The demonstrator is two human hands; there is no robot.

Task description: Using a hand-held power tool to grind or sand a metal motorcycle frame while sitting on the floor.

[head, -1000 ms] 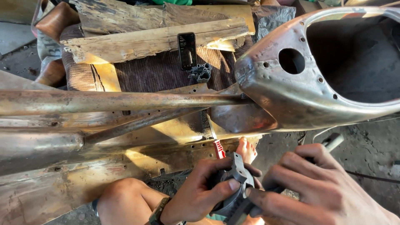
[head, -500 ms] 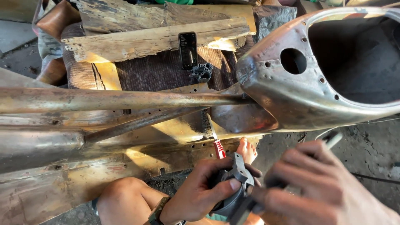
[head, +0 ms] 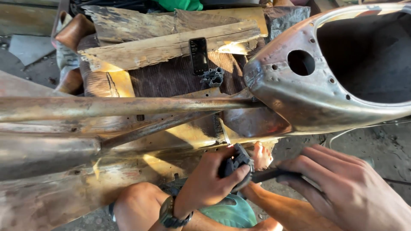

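Observation:
My left hand [head: 209,182] is wrapped around the head of a dark hand tool [head: 236,163]. It holds the tool against the lower edge of a bare, rusty metal vehicle frame [head: 180,137]. My right hand [head: 346,192] comes in from the lower right. Its thumb and fingertips pinch the tool's dark handle [head: 274,174] while the other fingers lie stretched out. A watch [head: 170,215] sits on my left wrist. The tool's working tip is hidden behind my left hand.
The frame's hollow body shell [head: 299,98] with a round hole fills the upper right, and a long tube [head: 128,107] crosses the left. Behind lie rough wooden planks [head: 162,49] with a black phone [head: 199,54] and a small dark metal part [head: 213,77]. My knee [head: 137,201] and bare foot [head: 262,155] are below.
Both hands lifted the tool up to the frame's lower edge, covering a small red-and-white piece seen earlier. My right hand's fingers stretched out along the handle.

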